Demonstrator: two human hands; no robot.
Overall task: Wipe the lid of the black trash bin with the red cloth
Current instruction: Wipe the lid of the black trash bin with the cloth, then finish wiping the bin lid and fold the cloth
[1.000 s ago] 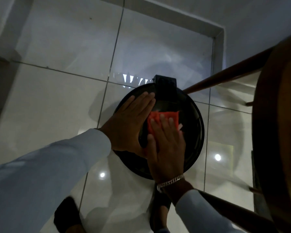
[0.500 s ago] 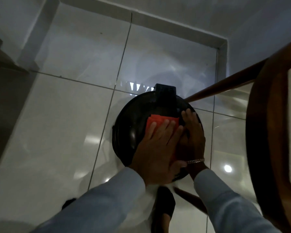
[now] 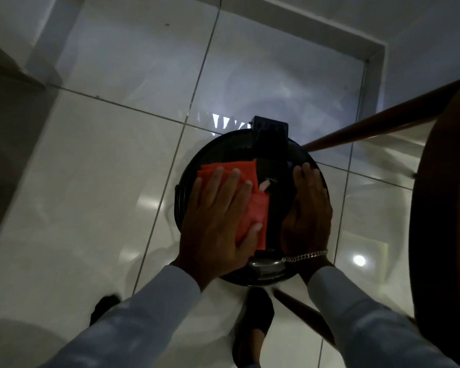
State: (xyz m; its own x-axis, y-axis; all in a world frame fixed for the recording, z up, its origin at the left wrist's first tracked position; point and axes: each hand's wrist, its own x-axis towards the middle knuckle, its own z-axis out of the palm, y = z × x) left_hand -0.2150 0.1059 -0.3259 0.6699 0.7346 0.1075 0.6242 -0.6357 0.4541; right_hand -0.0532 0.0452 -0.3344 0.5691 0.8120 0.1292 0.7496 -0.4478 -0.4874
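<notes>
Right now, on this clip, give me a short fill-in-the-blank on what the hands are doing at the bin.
1. The left hand presses a cloth coloured ____.
2. The right hand lies flat on the bin's ____.
3. The bracelet sits on the ____ wrist.
4. The black trash bin stands on a ____ floor.

Missing words: red; lid; right; tiled

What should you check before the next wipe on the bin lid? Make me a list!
1. Red cloth lying flat on the black bin lid: ok.
2. Left hand pressing flat on the cloth: ok.
3. Right hand resting on the lid's right side to steady it: ok.
4. Lid closed on the bin: ok, it looks shut.
5. Black hinge block at the far edge out of the cloth's way: ok.
6. Lid already clean: cannot tell, too dark.
</notes>
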